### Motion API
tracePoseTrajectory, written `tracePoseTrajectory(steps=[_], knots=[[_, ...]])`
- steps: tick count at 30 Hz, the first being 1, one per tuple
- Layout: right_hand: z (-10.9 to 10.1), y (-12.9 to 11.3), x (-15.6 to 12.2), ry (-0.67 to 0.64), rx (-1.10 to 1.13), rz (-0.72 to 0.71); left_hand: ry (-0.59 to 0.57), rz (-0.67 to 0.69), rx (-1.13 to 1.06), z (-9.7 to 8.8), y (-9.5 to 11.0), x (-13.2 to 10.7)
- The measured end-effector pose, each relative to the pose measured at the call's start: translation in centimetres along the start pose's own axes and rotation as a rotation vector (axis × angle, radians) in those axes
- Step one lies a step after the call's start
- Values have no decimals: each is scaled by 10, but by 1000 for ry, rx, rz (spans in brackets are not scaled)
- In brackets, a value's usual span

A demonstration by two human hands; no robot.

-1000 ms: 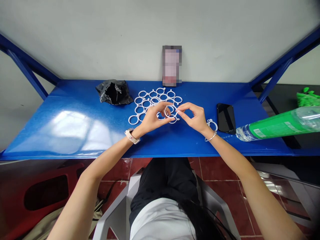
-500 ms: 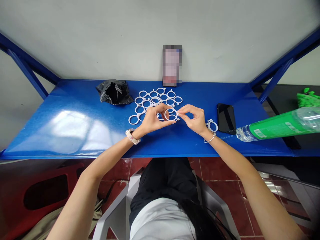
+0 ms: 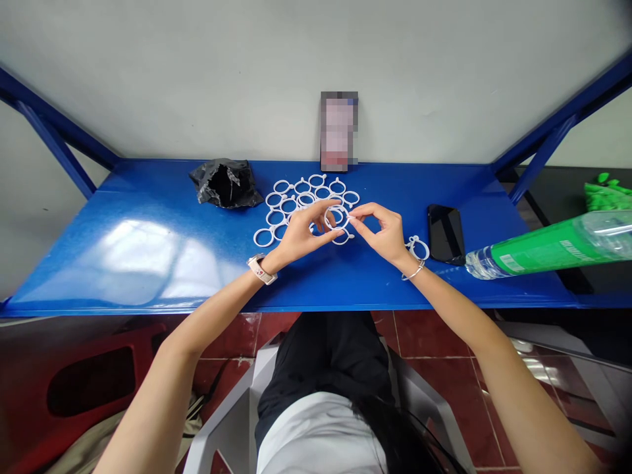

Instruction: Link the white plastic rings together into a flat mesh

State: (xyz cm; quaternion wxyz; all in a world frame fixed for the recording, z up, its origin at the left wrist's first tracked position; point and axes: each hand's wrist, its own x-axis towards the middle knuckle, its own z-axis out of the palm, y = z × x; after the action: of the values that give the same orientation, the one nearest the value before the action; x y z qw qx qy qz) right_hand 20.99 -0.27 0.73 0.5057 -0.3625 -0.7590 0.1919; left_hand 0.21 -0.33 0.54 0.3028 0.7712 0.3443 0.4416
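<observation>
A white curtain ring (image 3: pixel 326 220) with a small eyelet is held up between both hands above the blue table. My left hand (image 3: pixel 300 236) grips its left side, thumb below and fingers above. At the ring's right edge, the thumb and forefinger of my right hand (image 3: pixel 384 234) are pinched on it, hiding the eyelet area. Behind and beneath my left hand several more white curtain rings (image 3: pixel 267 218) lie spread flat, some overlapping. A smaller group of rings (image 3: pixel 419 249) rests beside my right wrist.
A crumpled black plastic bag (image 3: pixel 224 184) sits open at the back left of the blue table (image 3: pixel 316 289). One phone (image 3: pixel 338 135) leans on the wall; a black phone (image 3: pixel 446 234) lies at right. A green-labelled bottle (image 3: pixel 543 249) is at the far right.
The held ring has shifted slightly up, and the fingers of my left hand have opened a little wider around it. My right hand still pinches its right edge.
</observation>
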Motion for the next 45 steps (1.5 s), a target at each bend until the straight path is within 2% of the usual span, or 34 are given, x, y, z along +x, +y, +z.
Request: tracePoseTrajectory(steps=[7, 13, 19, 26, 37, 45], knots=[[0, 3, -1, 12, 19, 30, -3, 3, -14, 0, -1, 0], [-1, 6, 1, 63, 95, 95, 88, 36, 10, -3, 3, 2], [0, 6, 3, 44, 196, 172, 143, 43, 18, -3, 4, 2], [0, 7, 1, -4, 308, 222, 126, -60, -97, -3, 8, 1], [-1, 10, 2, -72, 321, 276, 32, -336, -392, -3, 8, 6], [0, 9, 3, -73, 371, 302, 13, -361, -442, -4, 6, 7]])
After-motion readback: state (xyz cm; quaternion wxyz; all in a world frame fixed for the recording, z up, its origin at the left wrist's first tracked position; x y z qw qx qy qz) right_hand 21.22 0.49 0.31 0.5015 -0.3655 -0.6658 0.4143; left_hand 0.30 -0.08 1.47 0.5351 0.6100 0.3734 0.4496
